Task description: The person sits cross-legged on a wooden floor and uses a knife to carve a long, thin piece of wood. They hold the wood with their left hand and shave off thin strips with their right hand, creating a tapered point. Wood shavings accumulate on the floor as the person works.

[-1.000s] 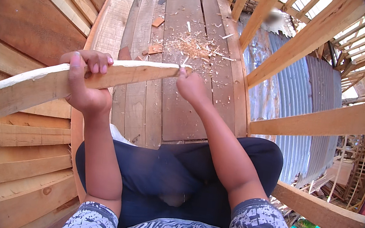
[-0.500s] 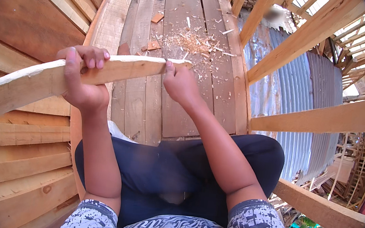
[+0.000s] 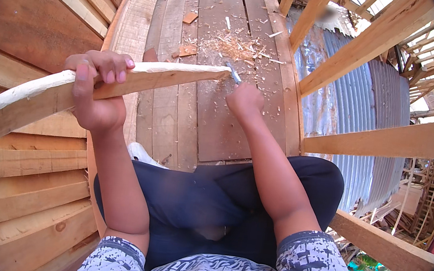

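A long curved wooden piece (image 3: 181, 77) slants up from the left rim of the view to a narrow tip ahead of me. Its upper edge is pale and freshly cut. My left hand (image 3: 100, 93) wraps around its middle, thumb on the near side and fingers over the top. At the tip, my right hand (image 3: 245, 101) grips a small knife (image 3: 233, 73). The short grey blade meets the tip of the wood or lies just past it; the fist hides the handle.
Curled shavings (image 3: 234, 49) and small wood chips (image 3: 187, 50) litter the plank floor (image 3: 219, 119). Stacked boards (image 3: 22, 159) line the left side. On the right stand wooden rails (image 3: 385, 145), with corrugated metal sheets (image 3: 342, 97) beyond them.
My right hand has moved right along the wood, past its tip, and the knife blade now shows. My left hand keeps its grip, with the wood shifted only slightly.
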The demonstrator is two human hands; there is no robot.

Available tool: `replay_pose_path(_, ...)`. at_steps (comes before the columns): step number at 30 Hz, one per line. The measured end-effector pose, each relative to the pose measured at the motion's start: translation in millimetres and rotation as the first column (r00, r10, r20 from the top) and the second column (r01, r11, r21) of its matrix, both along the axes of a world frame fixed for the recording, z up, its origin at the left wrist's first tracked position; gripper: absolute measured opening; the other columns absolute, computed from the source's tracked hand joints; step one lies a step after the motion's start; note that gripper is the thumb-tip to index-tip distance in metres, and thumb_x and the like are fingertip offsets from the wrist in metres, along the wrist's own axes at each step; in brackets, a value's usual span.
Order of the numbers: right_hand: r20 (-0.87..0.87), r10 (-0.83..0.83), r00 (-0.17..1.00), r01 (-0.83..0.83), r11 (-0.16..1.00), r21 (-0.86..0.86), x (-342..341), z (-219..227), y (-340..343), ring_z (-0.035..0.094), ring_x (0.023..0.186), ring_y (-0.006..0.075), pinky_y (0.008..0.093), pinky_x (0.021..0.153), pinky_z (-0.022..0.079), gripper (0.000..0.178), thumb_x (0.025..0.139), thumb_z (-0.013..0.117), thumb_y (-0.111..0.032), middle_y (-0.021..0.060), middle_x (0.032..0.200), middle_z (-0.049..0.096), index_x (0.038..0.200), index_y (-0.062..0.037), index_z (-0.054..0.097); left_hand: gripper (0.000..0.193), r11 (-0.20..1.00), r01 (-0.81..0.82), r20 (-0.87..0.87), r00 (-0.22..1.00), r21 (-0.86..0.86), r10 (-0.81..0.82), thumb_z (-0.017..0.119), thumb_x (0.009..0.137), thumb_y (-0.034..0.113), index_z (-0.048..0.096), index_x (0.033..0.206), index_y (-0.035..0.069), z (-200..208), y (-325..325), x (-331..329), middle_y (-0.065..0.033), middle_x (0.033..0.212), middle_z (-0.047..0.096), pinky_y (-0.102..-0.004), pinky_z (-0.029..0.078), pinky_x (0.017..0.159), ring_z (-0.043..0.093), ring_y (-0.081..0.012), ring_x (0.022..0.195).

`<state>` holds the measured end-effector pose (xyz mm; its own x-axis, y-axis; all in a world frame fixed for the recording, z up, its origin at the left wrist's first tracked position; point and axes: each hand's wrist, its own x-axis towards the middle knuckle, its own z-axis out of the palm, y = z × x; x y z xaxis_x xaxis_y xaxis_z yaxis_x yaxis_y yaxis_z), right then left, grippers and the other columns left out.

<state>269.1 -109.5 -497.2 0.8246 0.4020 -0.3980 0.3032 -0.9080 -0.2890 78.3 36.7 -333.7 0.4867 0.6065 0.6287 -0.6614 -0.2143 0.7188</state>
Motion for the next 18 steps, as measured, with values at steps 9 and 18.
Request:
replay_pose_path(9,0.259,-0.092,0.961,0.068,0.992,0.103,-2.1,13.4,9.1,0.073,0.092,0.0323,0.0436,0.074,0.058,0.028,0.095,0.057,-0.028,0.016,0.094,0.073,0.096,-0.0038,0.07,0.01,0.959,-0.237,0.115,0.96,-0.156,0.256,0.056,0.094,0.018,0.056,0.102,0.013,-3.9,1.2,4.3,-0.0009,0.077,0.048,-0.0404,0.054,0.071,0.053,-0.0183,0.077)
replay_pose_path(18,-0.293,0.071,0.953,0.096,0.85,0.519,-9.1,56.1,8.0,0.069,0.09,0.0409,0.0481,0.082,0.052,0.039,0.098,0.051,-0.035,0.0251,0.096,0.071,0.099,-0.0002,0.07,0.041,0.982,-0.184,0.22,0.961,0.053,0.168,0.054,0.09,0.004,0.049,0.13,0.013,-1.4,0.6,-2.3,-0.0001,0.068,0.045,-0.0276,0.053,0.043,0.047,-0.0108,0.06)
